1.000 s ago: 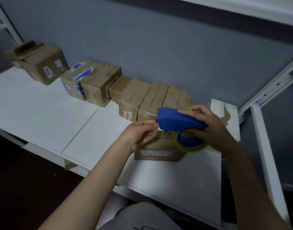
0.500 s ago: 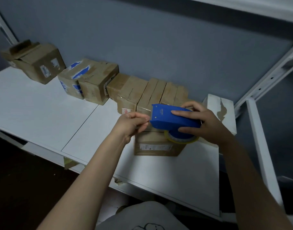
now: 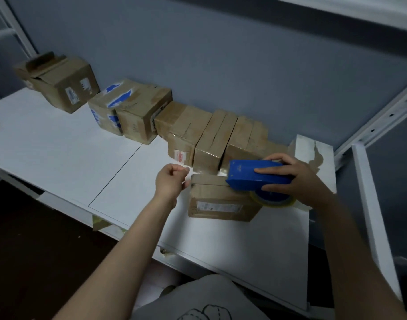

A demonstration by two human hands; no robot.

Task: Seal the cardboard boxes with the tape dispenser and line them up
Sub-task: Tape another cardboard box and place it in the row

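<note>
Blue tape dispenser in right hand

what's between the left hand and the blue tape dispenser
Head view: only the top of the cardboard box, which sits under the tape dispenser and beside the left hand.

A row of boxes runs along the far side of the worktop, against the wall. The far-left box sits a little apart from the row's left end, and an end box stands at the row's right end. Just near of the row's right part lies a single box. The tape dispenser rests on top of it, toward its right side, inside the right grip. The left grip is just left of the single box.
</note>
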